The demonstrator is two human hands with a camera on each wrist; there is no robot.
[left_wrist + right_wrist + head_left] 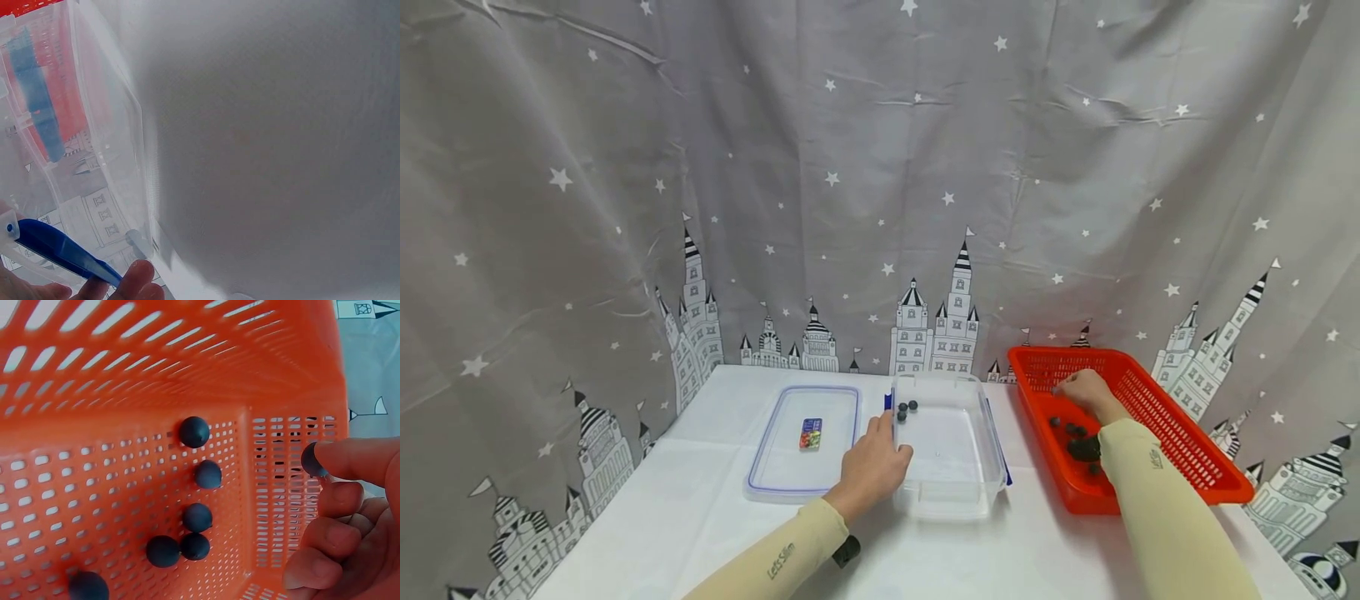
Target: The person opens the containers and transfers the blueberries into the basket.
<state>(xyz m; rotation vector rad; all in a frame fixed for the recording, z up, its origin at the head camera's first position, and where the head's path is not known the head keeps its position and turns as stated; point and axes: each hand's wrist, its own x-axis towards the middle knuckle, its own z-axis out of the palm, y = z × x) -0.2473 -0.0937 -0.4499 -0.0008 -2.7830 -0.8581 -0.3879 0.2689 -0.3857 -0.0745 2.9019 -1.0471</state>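
My right hand [1088,393] is over the far part of a red plastic basket [1084,502], pinching a small dark ball [311,460] between thumb and index finger. Several more dark balls [195,432] lie on the basket's slotted floor. At the left side of a clear plastic container [947,446], my left hand [874,461] grips the wall near the rim. Its fingertips curl by a blue latch [59,249] in the left wrist view. Inside the container, 3 dark balls [902,417] sit close together in the far left corner.
Left of the container lies a clear lid [775,446] with a blue-lined edge and a colourful label [810,435] on it. All stand on a white table [700,467]. A grey curtain [850,125] printed with castles and stars hangs right behind it.
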